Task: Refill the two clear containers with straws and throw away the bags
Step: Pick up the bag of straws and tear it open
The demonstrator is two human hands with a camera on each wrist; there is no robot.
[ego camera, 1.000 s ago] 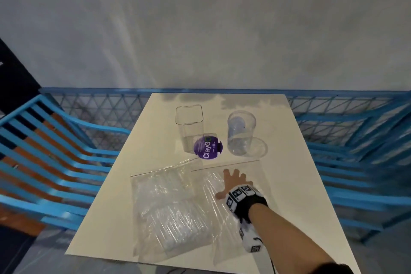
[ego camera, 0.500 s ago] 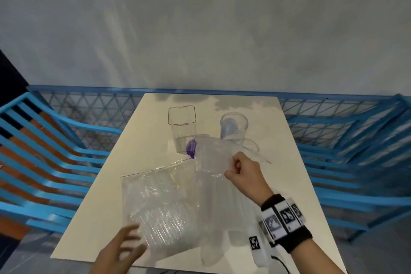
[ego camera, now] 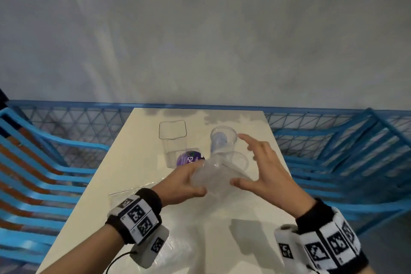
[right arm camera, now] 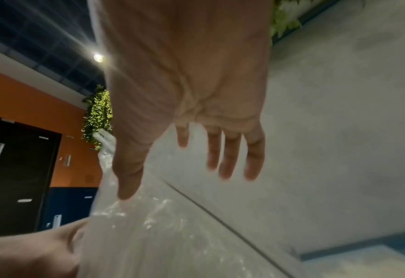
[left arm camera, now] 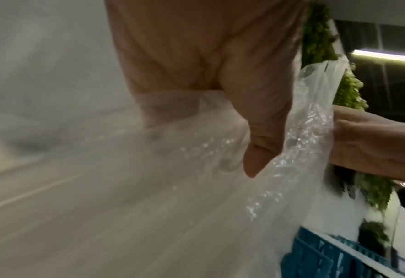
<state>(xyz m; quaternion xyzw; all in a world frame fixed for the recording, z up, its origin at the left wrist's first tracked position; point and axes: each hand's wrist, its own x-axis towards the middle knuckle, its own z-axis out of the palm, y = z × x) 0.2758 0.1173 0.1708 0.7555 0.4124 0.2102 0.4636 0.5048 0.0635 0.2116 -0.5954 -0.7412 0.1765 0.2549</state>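
Observation:
A clear bag of straws [ego camera: 213,177] is held up over the white table [ego camera: 133,162], its top pointing at the containers. My left hand [ego camera: 195,182] grips that bag from the left; in the left wrist view my thumb [left arm camera: 256,150] presses on the bag [left arm camera: 303,150]. My right hand [ego camera: 242,160] is spread open on the bag's right side, and only its thumb [right arm camera: 127,178] touches the plastic [right arm camera: 161,225]. A square clear container [ego camera: 173,140] and a round clear cup [ego camera: 223,140] stand empty just beyond. A second bag [ego camera: 178,249] lies flat under my left wrist.
A purple round label [ego camera: 189,159] shows at the square container's foot, and a clear round lid [ego camera: 240,160] lies by the cup. Blue metal chairs [ego camera: 33,173] and mesh railing [ego camera: 333,131] flank the table. A grey wall stands behind.
The right hand lifted the right-hand bag off the table, then let go and opened. The left hand came in and now grips that bag. My view has moved closer to the containers.

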